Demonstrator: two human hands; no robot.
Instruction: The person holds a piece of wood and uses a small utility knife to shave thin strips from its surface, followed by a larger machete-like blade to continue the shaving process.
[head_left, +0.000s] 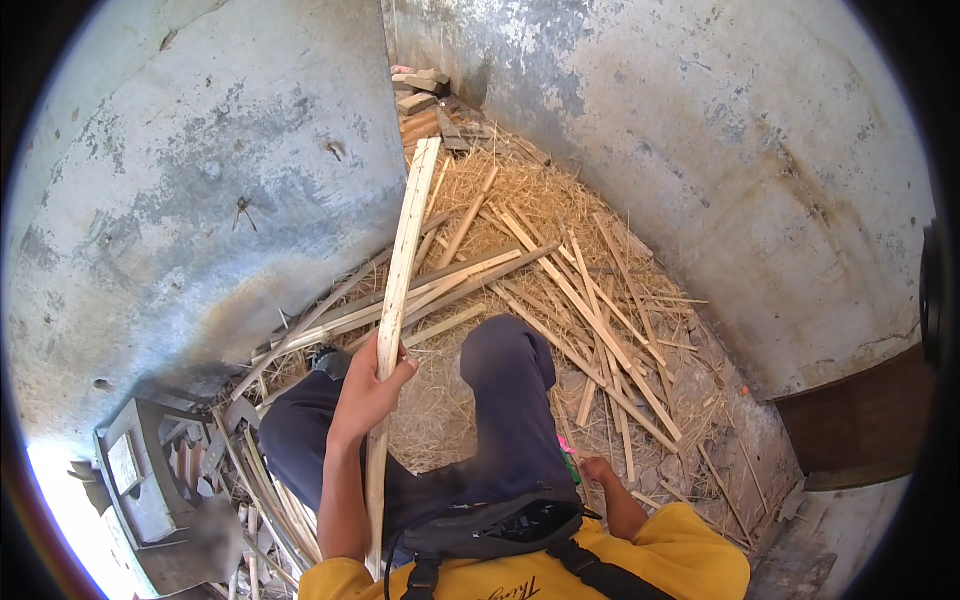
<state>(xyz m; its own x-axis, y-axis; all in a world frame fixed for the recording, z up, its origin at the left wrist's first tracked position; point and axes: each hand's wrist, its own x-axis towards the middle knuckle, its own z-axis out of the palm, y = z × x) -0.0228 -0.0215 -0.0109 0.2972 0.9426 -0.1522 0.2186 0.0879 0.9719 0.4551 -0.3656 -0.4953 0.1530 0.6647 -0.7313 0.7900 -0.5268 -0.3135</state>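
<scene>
My left hand (pixel 374 392) is closed around a long, pale wooden strip (pixel 404 250). The strip stands nearly upright, its top end reaching over the straw and its lower end running down past my forearm. Low beside my right knee is my right hand (pixel 598 470), small in view, its fingers curled. A small pink and green object (pixel 568 452) shows right by those fingers, partly behind my leg. What that object is, and how the hand grips it, I cannot make out.
Several loose wooden strips (pixel 610 340) lie crossed over straw (pixel 480 180) ahead and to the right. More strips (pixel 262 490) are piled at my left, beside a grey broken casing (pixel 150 470). Bricks (pixel 420 90) sit in the far corner between two worn walls (pixel 700 150).
</scene>
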